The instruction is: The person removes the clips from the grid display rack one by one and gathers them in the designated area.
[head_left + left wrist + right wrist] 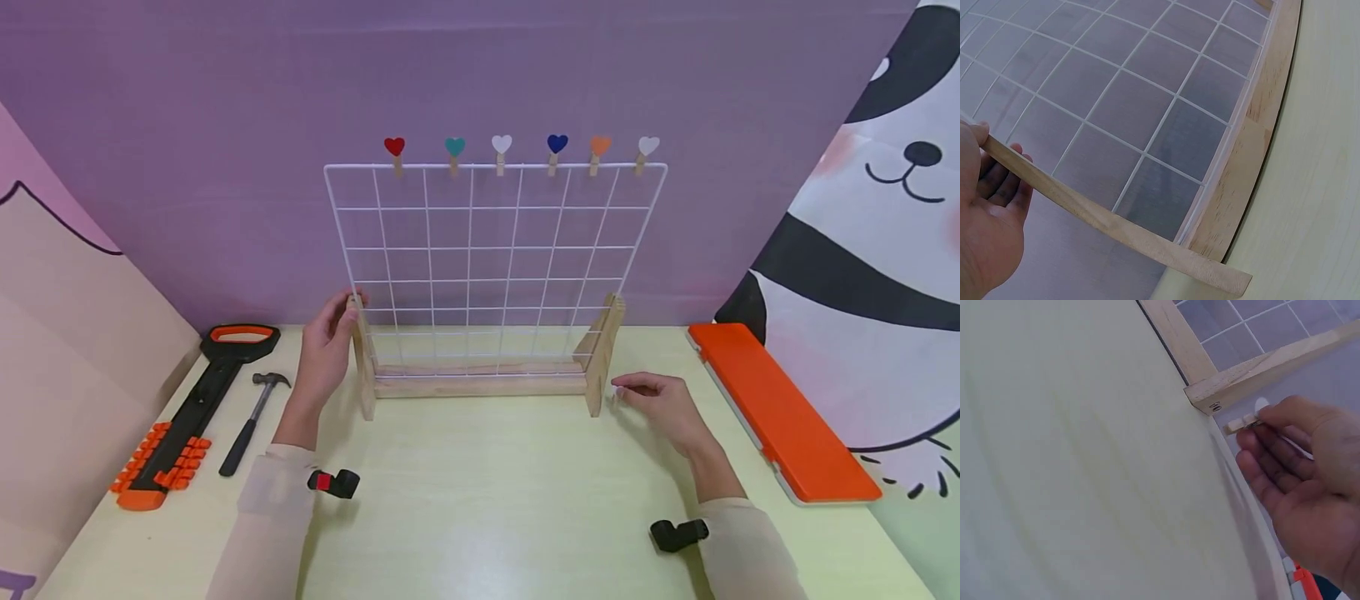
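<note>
A white wire grid [491,247] stands upright in a wooden stand [480,386] at the middle of the table. My left hand [327,350] grips the stand's left side post [1085,203], with the thumb on one side and the fingers on the other. To the right of the stand, my right hand [663,406] pinches a small wooden clothespin [1239,424] with a white heart, between thumb and forefinger. The clothespin is apart from the stand. Along the grid's top wire sit several heart clothespins, among them a red one [395,150] and a dark blue one [557,147].
At the left lie a hammer [255,425] and a black-and-orange saw-like tool [187,408] with orange clips along its sides. A long orange case [780,408] lies at the right. Behind the table hangs a purple backdrop [225,167].
</note>
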Demonstrator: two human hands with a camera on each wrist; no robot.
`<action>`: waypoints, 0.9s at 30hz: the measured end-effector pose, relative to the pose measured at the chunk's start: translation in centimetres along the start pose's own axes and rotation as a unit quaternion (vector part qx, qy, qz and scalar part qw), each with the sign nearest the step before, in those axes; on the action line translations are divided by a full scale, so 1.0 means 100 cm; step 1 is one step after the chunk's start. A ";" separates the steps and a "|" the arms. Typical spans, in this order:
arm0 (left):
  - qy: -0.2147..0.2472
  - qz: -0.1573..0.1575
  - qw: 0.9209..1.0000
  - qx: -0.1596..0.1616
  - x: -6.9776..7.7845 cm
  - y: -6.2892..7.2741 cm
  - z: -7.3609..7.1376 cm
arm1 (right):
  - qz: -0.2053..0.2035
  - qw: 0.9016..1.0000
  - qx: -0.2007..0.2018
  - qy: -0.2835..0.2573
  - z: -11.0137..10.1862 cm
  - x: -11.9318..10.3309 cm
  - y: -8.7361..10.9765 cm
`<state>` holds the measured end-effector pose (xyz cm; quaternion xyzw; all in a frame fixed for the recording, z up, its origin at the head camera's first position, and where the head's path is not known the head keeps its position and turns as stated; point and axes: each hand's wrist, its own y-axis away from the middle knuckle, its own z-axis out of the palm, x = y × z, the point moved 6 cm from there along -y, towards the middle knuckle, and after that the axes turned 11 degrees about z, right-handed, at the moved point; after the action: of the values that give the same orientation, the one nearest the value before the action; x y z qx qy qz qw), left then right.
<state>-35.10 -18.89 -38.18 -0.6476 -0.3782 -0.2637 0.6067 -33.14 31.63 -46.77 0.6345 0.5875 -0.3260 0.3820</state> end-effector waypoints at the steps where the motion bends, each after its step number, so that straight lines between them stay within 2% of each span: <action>1: -0.002 -0.002 1.000 0.000 0.000 0.000 0.000 | 0.002 1.000 -0.002 0.007 0.001 0.001 -0.001; 5: -0.005 -0.002 1.000 -0.002 0.001 0.000 0.000 | 0.003 0.999 -0.005 0.038 0.004 0.005 -0.003; 10: -0.018 0.001 1.000 -0.003 0.003 0.000 0.000 | -0.016 0.997 0.001 0.073 0.007 0.007 -0.006; 27: -0.015 -0.004 1.000 -0.004 0.001 0.001 -0.001 | -0.011 0.995 0.013 0.098 0.010 0.012 -0.008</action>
<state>-34.97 -18.92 -38.10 -0.6522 -0.3887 -0.2580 0.5975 -33.83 31.38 -48.40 0.6618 0.6250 -0.2739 0.3105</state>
